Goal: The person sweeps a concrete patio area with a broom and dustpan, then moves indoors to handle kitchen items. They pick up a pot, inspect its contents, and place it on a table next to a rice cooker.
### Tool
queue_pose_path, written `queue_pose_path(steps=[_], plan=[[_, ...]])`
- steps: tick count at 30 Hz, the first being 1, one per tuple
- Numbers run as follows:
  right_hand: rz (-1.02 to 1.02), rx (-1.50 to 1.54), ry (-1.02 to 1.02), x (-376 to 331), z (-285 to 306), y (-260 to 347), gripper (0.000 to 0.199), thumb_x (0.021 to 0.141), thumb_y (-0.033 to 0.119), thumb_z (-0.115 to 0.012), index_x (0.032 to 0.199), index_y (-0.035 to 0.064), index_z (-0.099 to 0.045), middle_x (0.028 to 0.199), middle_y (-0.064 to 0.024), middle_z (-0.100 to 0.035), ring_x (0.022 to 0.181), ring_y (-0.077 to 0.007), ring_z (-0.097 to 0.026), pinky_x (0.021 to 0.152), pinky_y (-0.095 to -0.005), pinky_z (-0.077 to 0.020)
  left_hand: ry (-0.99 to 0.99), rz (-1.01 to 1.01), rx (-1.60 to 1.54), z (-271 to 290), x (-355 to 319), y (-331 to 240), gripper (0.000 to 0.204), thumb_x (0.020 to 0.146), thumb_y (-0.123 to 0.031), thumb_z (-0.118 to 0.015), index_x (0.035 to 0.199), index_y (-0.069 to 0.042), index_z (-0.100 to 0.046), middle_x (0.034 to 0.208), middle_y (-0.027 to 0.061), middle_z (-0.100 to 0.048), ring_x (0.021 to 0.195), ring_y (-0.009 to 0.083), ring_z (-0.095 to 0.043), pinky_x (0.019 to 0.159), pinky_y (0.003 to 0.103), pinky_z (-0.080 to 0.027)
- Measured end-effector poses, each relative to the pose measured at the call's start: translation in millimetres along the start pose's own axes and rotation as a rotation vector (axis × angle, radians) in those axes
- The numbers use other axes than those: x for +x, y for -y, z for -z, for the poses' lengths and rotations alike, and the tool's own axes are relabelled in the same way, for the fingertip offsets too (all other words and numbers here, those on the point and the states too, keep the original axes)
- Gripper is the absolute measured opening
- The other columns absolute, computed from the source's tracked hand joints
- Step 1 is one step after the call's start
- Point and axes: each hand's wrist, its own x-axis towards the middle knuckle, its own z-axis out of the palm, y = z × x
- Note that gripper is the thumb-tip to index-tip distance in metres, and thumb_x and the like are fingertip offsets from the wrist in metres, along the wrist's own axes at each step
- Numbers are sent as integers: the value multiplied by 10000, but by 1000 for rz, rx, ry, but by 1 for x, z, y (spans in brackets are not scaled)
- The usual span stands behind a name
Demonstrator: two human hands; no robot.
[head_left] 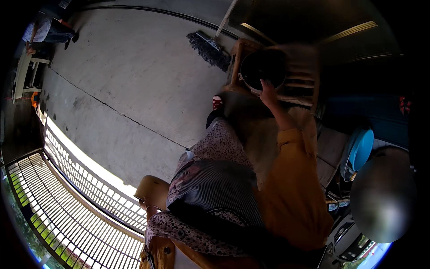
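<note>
Grey floor (121, 80), black pot (264, 65) at right hand (268, 93)

The slatted chair (304, 58) before you was reddish brown, the pot (263, 63) on it black. Left of the chair, the mop head (207, 50) was dark grey and the floor (121, 58) paler grey, crossed by 1 dark line. Nearer you than the chair, your right sleeve (291, 179) was mustard, your trousers (222, 141) dark-speckled over pale mauve, your apron (217, 184) grey-checked, the container (154, 189) tan, and the basin (362, 150) bright blue.
</note>
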Motion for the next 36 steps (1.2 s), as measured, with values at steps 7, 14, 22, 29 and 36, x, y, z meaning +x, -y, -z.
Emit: queue_pose_path(steps=[7,14,22,29,36], plan=[[398,-202,185,112,7,-65,385,787,64,-442,1171,85,-472,1214,-108,-416,1126,-258,-396,878,-399,-370,-30,112,91,-43,-42,-103,310,781,-155,-594,1046,-29,-491,942,127,-564,756,206,-533,645,340,-461],[744,-228,26,178,-43,-119,270,778,154,-506,1039,107,-558,1061,-68,-526,1043,-219,-469,863,-384,-394,146,65,-220,-115,-70,-207,472,740,-169,-666,1148,-78,-447,1032,104,-522,870,222,-507,705,367,-461],[653,-158,391,219,-52,-102,113,758,88,-506,826,72,-594,817,-91,-575,731,-208,-555,669,-323,-464,258,-44,-162,-197,-99,-297,456,782,-161,-620,1161,-18,-410,1043,127,-511,878,209,-497,740,349,-443],[-167,331,804,225,51,-46,155,808,133,-472,896,64,-580,865,-96,-578,782,-212,-560,694,-334,-464,337,-177,-67,-218,-88,-318,295,804,-166,-594,1012,3,-469,922,100,-530,799,149,-475,704,280,-440],[444,210,166,214,70,-36,269,672,132,-575,919,28,-560,850,-143,-580,820,-299,-554,760,-385,-437,274,-334,180,-217,-48,-301,325,766,-242,-639,941,-11,-492,814,66,-541,713,133,-501,603,270,-452]])
